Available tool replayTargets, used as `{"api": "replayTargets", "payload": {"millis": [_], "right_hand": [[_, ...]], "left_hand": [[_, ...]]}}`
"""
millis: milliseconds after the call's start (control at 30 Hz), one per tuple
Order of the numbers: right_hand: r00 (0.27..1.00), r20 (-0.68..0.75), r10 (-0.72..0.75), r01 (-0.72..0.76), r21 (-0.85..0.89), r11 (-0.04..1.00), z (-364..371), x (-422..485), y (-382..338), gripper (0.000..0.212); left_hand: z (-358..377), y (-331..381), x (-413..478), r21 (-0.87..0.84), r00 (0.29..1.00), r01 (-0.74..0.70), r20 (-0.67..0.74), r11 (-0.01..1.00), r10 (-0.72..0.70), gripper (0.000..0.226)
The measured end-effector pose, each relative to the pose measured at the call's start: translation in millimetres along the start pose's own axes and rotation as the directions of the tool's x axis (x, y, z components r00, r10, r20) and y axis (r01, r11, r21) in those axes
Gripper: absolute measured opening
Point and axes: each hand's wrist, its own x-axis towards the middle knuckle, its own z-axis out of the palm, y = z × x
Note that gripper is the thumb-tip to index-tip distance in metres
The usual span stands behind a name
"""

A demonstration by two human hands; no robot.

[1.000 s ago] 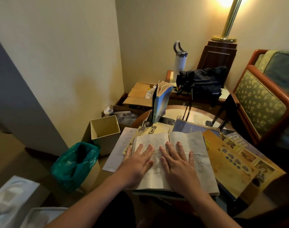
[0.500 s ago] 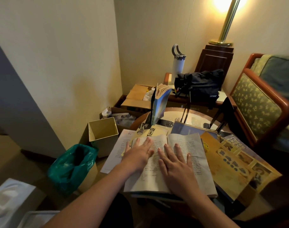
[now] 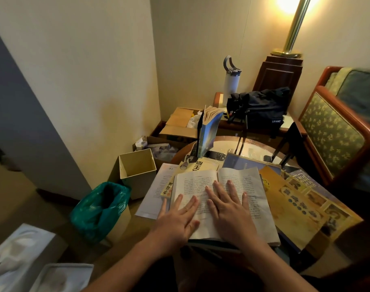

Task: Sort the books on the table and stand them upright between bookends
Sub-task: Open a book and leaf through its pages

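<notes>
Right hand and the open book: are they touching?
Touching. The head view shows the right hand lying flat on the open book, fingers spread across its pages.

Can't read the print on the open book (image 3: 249,186), too small. Can't see its lower left page under the left hand (image 3: 175,222), nor the gutter area under the right hand (image 3: 230,213). Only get edges of the stack (image 3: 211,243) beneath. Can't make out the full title on the yellow book (image 3: 203,165), partly covered by the open one. Lose the floor lamp (image 3: 295,26) head at the top edge, the armchair (image 3: 331,131) at the right, the white box (image 3: 15,256) at bottom left. Can't see the bookend (image 3: 199,135) base behind the upright blue book (image 3: 209,133).
</notes>
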Motion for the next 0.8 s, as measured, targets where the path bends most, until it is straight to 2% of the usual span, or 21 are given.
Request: {"api": "replayTargets", "payload": {"millis": [167, 300, 367, 467, 600, 700, 800], "right_hand": [[1.000, 0.008, -0.018, 0.018, 0.000, 1.000, -2, -1, 1, 0.057], [0.999, 0.040, 0.002, -0.004, 0.040, 0.999, -6, -8, 10, 0.062], [0.998, 0.049, 0.048, -0.050, 0.030, 0.998, -7, -14, 22, 0.065], [0.980, 0.051, 0.193, -0.193, -0.002, 0.981, -10, -25, 47, 0.066], [0.939, 0.050, 0.340, -0.340, -0.004, 0.940, -16, -39, 66, 0.073], [0.939, 0.049, 0.342, -0.345, 0.082, 0.935, -19, -47, 66, 0.070], [0.933, -0.040, 0.358, -0.329, 0.310, 0.892, -27, -52, 58, 0.065]], "left_hand": [[7, 13, 0, -0.088, 0.992, 0.122, -0.035, 0.989, -0.125, 0.061], [11, 9, 4, -0.226, 0.969, 0.241, -0.004, 0.944, -0.248, 0.076], [12, 4, 3, -0.332, 0.961, 0.268, 0.020, 0.905, -0.277, 0.085], [8, 2, 1, -0.443, 0.954, 0.279, 0.025, 0.852, -0.300, 0.092], [0, 10, 1, -0.522, 0.946, 0.228, -0.082, 0.822, -0.314, 0.090], [-5, 14, 0, -0.582, 0.927, 0.211, -0.137, 0.786, -0.350, 0.088], [-8, 14, 2, -0.606, 0.909, 0.217, -0.159, 0.765, -0.384, 0.091]]}}
